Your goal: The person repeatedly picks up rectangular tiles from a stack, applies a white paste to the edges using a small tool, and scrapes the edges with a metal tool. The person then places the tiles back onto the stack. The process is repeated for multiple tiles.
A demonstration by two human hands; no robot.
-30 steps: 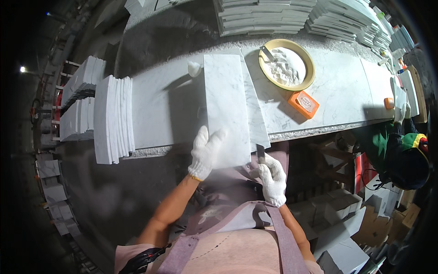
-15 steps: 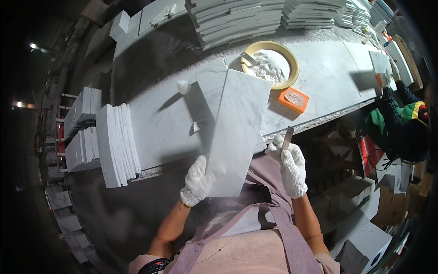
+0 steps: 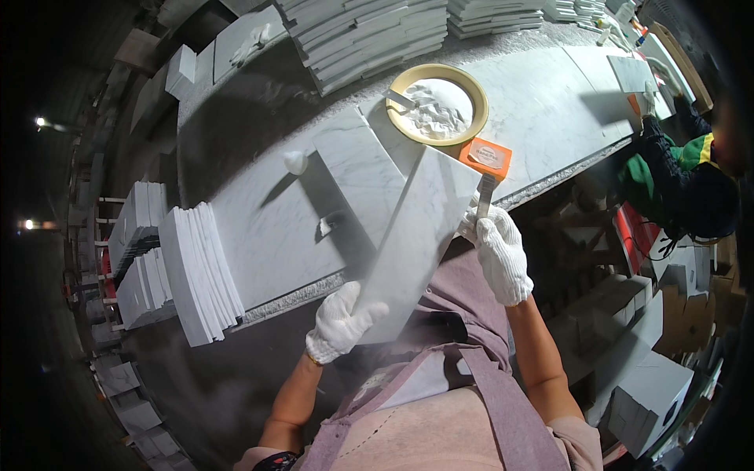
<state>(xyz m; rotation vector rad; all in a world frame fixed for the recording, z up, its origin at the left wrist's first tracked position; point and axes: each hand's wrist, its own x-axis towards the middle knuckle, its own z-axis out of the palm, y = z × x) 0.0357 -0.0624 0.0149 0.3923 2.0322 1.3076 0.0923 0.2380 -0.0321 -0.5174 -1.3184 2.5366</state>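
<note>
A long white marble tile [image 3: 424,243] is held tilted in front of me, its far end toward the table. My left hand [image 3: 343,322], in a white knit glove, grips its near left edge with the thumb on the face. My right hand [image 3: 504,259], gloved likewise, is closed round a flat metal putty knife [image 3: 485,196] with its blade pointing up, beside the tile's right edge. Some of the right fingers are hidden. Beyond the tile, a tan bowl [image 3: 481,118] of white paste holds another metal blade [image 3: 400,99]. An orange box [image 3: 487,157] stands close to the bowl.
Another marble tile [image 3: 353,165] lies on the marble-topped table [image 3: 259,267]. Upright tiles [image 3: 200,271] line the left end; tall tile stacks [image 3: 369,35] stand at the back. A white lump [image 3: 295,162] sits on the table. A co-worker [image 3: 675,177] is at the right.
The tile has tilted more edge-on, its far end shifting right. My right hand has moved up with the putty knife. The whole view has shifted slightly.
</note>
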